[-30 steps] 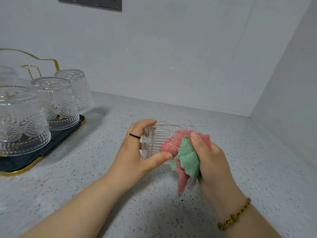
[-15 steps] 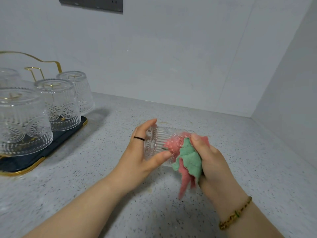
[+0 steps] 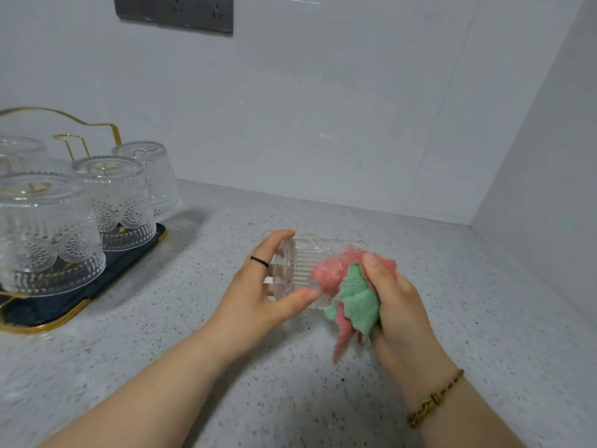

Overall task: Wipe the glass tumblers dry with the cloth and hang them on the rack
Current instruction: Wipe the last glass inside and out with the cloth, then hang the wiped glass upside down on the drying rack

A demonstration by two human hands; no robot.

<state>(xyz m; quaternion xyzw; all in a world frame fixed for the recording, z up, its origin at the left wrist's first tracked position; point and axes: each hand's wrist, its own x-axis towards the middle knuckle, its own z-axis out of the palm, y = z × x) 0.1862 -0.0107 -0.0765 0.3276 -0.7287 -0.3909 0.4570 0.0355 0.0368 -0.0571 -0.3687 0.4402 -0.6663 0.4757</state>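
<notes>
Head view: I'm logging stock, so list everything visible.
Ribbed clear glass tumbler: one, clear, held sideways, centre.
Pink-and-green cloth: one, at that tumbler's mouth.
Gold wire rack with dark tray: one, counter's left.
Patterned clear glass tumblers: four, clear, upside down on the rack.
Speckled grey countertop: one, beneath everything.
Dark grey socket panel: one, wall, top.
Left hand: one, grips the tumbler's base; black ring.
Right hand: one, fingers hold the cloth; gold bracelet.

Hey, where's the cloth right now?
Centre-right of the head view, the cloth is gripped by the right hand, pushed into the mouth of the tumbler that the left hand holds.
</notes>
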